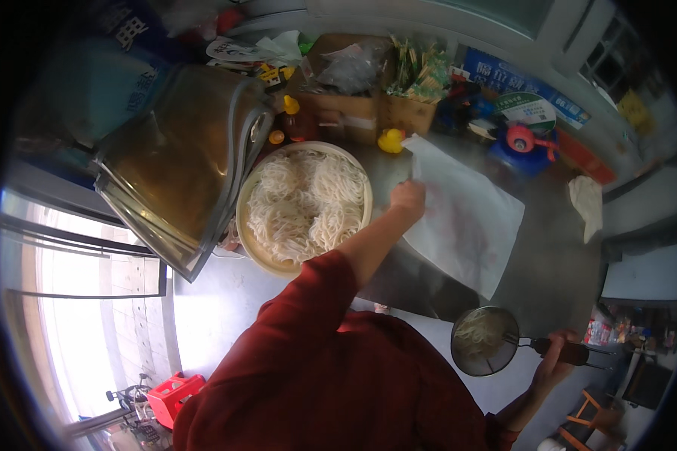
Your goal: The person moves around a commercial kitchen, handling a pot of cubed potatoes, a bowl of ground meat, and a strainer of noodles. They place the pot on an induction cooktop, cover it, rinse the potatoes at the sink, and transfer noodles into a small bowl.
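My right hand (pixel 555 356) grips the dark handle of a round mesh noodle strainer (pixel 483 341). Pale noodles lie in its basket, out to my right by the counter's near edge. My left hand (pixel 408 199) is closed on the left edge of a white sheet or flat bag (pixel 467 217), which has faint reddish marks and hangs over the counter. Left of that hand, a round cream-coloured basin (pixel 245 249) holds several heaps of white noodles (pixel 285 217). My left forearm passes over the basin's right side.
Behind the basin stand a yellow-capped bottle (pixel 293 118), cardboard boxes (pixel 338 107) and a yellow rubber duck (pixel 391 141). A clear plastic curtain (pixel 186 141) hangs at left. A pink-and-blue device (pixel 522 144) and a white cloth (pixel 587 203) lie at right. A red stool (pixel 172 399) is lower left.
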Demonstrator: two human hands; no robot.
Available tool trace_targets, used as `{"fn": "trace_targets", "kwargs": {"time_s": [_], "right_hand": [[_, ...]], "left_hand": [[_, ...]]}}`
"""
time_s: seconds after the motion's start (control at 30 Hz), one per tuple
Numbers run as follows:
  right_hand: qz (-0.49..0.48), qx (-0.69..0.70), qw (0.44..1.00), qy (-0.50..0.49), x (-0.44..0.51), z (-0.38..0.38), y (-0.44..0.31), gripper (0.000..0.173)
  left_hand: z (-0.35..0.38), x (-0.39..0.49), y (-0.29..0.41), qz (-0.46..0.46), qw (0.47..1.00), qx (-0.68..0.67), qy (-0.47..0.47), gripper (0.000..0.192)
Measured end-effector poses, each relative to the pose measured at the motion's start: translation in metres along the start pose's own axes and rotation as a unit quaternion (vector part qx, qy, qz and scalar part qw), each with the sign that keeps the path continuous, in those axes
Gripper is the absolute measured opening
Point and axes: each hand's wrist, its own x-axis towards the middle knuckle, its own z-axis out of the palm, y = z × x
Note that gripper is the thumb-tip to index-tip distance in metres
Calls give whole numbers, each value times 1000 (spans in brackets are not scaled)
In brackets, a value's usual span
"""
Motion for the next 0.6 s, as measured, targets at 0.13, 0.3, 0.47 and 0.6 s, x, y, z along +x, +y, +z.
{"fn": "trace_targets", "kwargs": {"time_s": [0.13, 0.3, 0.47, 0.6], "right_hand": [[-41, 26, 998, -32, 15, 7, -6, 8], [-117, 40, 991, -48, 33, 25, -22, 6], [-154, 9, 985, -82, 43, 47, -43, 7], [-170, -7, 982, -85, 47, 60, -60, 9]], "left_hand": [[-69, -59, -6, 93, 973, -20, 209, 32], [-135, -140, -106, 27, 925, -168, 341, 44], [-125, -207, -210, -87, 938, -102, 320, 46], [-107, -235, -236, -178, 935, -122, 282, 51]]}}
